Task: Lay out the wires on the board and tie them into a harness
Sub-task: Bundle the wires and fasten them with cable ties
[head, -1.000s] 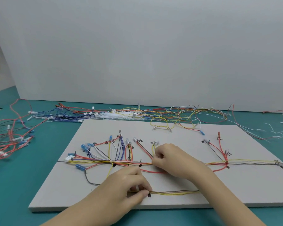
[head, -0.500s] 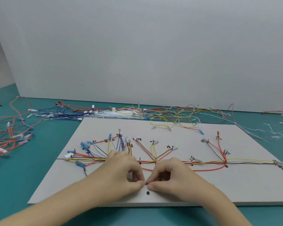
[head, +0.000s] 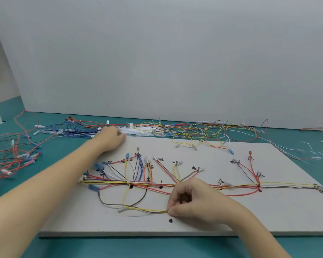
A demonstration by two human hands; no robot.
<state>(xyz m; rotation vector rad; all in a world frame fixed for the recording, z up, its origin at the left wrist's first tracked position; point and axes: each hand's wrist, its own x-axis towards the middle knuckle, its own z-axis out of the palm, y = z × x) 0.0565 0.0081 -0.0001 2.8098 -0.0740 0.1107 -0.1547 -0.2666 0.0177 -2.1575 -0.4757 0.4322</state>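
My right hand (head: 196,200) sits low on the white board (head: 268,216), near its front edge. Its fingers (head: 172,202) are curled and pinch a thin yellow wire and a dark wire (head: 149,210) together, just above a black dot (head: 170,220) drawn on the board. Those two wires loop away to the left and climb back up to the long bundle of wires (head: 203,186) that runs across the middle of the board (red, yellow, blue and white ones fan up from it to little written marks).

My left hand (head: 111,136) is stretched far out, past the board's back left corner, onto the pile of loose wires (head: 185,129) on the green bench (head: 50,157). It looks blurry, and I cannot tell if its fingers are closed on anything.

The board has bare room along its front strip and on its right side. More loose red wires (head: 9,151) lie on the bench well off to the left.
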